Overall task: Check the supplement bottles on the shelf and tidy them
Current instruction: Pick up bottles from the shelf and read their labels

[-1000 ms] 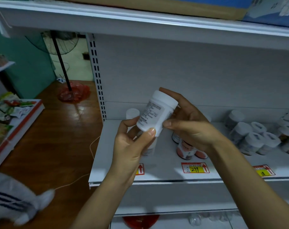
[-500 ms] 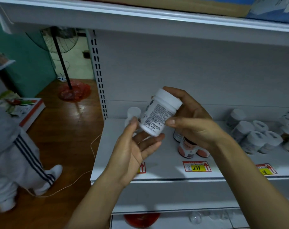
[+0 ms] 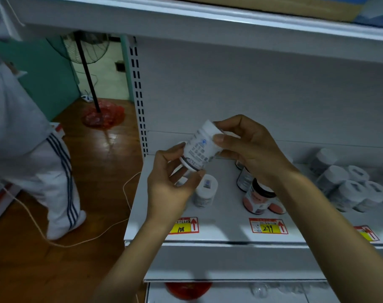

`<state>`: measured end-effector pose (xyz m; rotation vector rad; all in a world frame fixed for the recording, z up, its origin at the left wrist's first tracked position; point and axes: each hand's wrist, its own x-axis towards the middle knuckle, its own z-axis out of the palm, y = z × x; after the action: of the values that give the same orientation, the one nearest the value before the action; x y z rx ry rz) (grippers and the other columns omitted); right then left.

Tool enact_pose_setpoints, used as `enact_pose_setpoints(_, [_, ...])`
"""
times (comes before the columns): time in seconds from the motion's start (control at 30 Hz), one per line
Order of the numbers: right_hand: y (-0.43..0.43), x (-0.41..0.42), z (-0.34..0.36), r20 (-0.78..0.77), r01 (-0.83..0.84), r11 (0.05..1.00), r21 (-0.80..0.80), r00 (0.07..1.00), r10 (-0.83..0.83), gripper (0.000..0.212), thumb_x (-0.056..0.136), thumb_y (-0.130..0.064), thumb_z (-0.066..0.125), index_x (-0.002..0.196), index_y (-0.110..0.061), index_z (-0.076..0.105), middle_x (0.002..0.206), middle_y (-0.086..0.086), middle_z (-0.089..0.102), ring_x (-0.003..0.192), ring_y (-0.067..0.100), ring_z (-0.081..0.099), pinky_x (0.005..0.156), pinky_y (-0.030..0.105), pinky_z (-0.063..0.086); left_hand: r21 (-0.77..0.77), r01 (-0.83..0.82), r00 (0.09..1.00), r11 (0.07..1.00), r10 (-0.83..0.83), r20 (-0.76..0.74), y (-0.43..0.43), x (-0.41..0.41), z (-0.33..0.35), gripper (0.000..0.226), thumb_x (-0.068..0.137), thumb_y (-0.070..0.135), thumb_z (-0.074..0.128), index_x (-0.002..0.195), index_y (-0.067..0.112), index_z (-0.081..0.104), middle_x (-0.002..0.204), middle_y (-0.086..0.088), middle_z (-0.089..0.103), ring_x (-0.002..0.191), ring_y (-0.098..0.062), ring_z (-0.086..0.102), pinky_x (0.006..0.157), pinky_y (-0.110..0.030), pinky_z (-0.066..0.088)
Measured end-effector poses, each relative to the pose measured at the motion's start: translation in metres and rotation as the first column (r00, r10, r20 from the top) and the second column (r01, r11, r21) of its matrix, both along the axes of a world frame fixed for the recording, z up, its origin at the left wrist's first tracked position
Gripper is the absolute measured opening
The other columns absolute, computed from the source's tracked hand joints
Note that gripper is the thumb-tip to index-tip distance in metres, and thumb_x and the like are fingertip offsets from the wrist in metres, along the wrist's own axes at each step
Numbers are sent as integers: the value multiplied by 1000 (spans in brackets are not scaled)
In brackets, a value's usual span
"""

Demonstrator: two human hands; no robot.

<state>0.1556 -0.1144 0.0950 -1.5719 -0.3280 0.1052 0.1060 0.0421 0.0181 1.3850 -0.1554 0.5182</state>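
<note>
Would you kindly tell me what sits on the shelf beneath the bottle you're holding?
Under the held bottle, a white-capped bottle stands upright; the left hand covers whatever is beside it.

Dim room: glossy wooden floor (image 3: pixel 103 189), teal wall (image 3: pixel 52 84), standing fan (image 3: pixel 92 49), white shelf back panel (image 3: pixel 252 95).

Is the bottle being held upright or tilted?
Tilted: the white bottle leans, its cap up at the right hand and its base lower, pinched by the left hand.
</note>
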Motion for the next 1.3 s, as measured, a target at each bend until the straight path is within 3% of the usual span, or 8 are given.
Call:
enact_pose_setpoints(0.13, [7,10,-3,54,21,993,-118,998,-15,20,83,-6,70,99,-14,61,109,4,66,94,15,68,77,27,58,122,-71,997,990,75,-31,-2,3,-11,59,71,-7,78,114,22,50,121,9,57,107,4,60,84,-12,50])
enact_pose_setpoints(0.33, [-1,44,-28,275,245,893,-378,950,-144,36,80,-14,76,109,-21,56,109,-9,59,101,10,55,84,22,48,588,-236,961,774,274,25,17,0,-48,39,81,45,58,113,23,63,121,6,62,114,-8,54,89,-8,39])
enact_pose_setpoints(0.63, [16,69,-105,191,224,690,-688,974,-125,45,79,-15,74,119,-8,54,119,14,52,100,22,54,71,22,33,875,-188,979,447,155,131,17,-3,-80,30,69,18,79,98,10,74,116,-8,69,108,-29,66,79,-39,56])
enact_pose_setpoints(0.77, [20,67,-118,144,191,639,-745,982,-125,38,88,-24,66,120,-6,53,117,12,55,105,25,56,70,24,34,880,-117,991,460,118,70,16,-4,-88,16,73,22,75,86,13,75,128,-7,63,120,-28,58,82,-37,55])
enact_pose_setpoints(0.93, [38,63,-105,294,296,579,-760,950,-100,48,86,-56,61,105,-12,56,108,6,63,98,24,59,82,36,46,840,-98,993,533,104,50,17,-4,-83,17,73,16,80,88,11,75,126,-8,64,119,-27,59,97,-31,45])
enact_pose_setpoints(1.07, [68,67,-93,292,269,364,-892,956,8,56,75,-73,59,89,-18,55,91,-1,67,88,20,61,92,38,35,718,-165,984,677,166,69,19,-9,-71,26,83,29,58,94,12,75,122,-1,66,123,-14,53,104,-6,31])
enact_pose_setpoints(1.17, [81,70,-94,266,247,313,-917,964,18,45,79,-61,63,67,-23,42,77,-3,61,85,22,62,88,37,29,668,-202,976,716,206,74,26,-12,-61,27,82,30,54,91,13,74,120,-2,68,122,-7,52,100,-5,34])
enact_pose_setpoints(1.3, [82,56,-78,378,341,390,-855,925,21,34,83,-52,62,80,-21,49,77,-6,61,81,20,62,83,33,28,587,-283,952,759,295,78,38,-13,-42,24,84,24,60,101,13,72,121,-2,66,117,-7,55,98,-7,38])
